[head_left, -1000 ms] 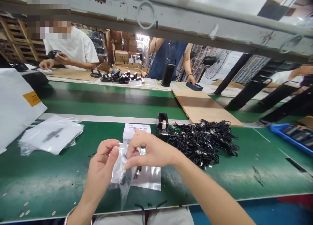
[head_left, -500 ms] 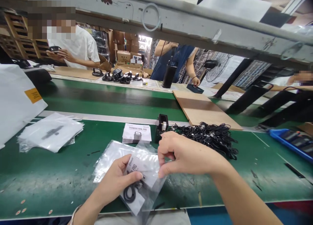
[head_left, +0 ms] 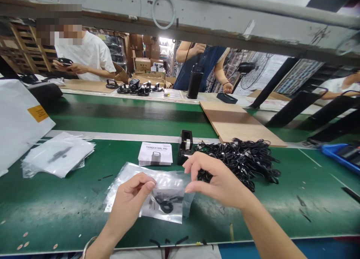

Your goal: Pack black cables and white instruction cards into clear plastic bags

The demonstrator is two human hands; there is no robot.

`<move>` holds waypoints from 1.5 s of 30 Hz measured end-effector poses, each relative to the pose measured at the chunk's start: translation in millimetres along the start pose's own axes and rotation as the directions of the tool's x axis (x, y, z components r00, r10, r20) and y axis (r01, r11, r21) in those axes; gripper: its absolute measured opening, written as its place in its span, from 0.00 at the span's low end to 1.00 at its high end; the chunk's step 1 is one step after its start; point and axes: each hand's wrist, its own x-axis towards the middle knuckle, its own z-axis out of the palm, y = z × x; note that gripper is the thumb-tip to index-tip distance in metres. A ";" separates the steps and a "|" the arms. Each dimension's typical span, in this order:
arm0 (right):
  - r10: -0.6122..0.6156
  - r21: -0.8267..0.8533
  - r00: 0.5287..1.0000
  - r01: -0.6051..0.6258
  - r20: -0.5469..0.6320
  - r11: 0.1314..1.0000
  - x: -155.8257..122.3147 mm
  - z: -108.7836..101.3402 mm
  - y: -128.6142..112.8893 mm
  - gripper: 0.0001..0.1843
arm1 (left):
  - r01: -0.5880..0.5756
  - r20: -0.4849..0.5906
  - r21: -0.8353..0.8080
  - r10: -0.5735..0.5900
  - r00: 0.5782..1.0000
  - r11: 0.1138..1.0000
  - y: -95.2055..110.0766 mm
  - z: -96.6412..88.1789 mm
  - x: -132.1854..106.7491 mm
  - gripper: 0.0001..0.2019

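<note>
My left hand (head_left: 128, 201) pinches the upper edge of a clear plastic bag (head_left: 176, 216) between thumb and fingers. Inside the bag show a coiled black cable (head_left: 165, 206) and a printed paper. By the bag's right end, my right hand (head_left: 219, 180) is curved with a gap between thumb and fingertips, holding nothing visible. Partly hidden under the bag lie more clear bags (head_left: 119, 187). Just beyond stands a stack of white printed booklets (head_left: 155, 154), beside a black tape dispenser (head_left: 185, 140). A heap of black cables (head_left: 244, 163) lies behind my right hand.
Another pile of flat bags (head_left: 57, 155) lies left on the green work surface (head_left: 64, 202), near a large white bag (head_left: 21, 124). A wooden board (head_left: 239, 120) and a blue tray (head_left: 339, 159) are to the right. Two people work across the table; another is at far right.
The bag has turned from a steep slant to nearly level, and my left hand now pinches its upper edge. My right thumb and fingers have spread apart at its right end.
</note>
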 end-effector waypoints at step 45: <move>0.601 0.445 0.708 -0.432 -0.371 0.784 19.9 56.0 81.1 0.16 | 0.314 0.085 -0.141 -0.304 0.949 0.939 -37.1 13.5 7.7 0.15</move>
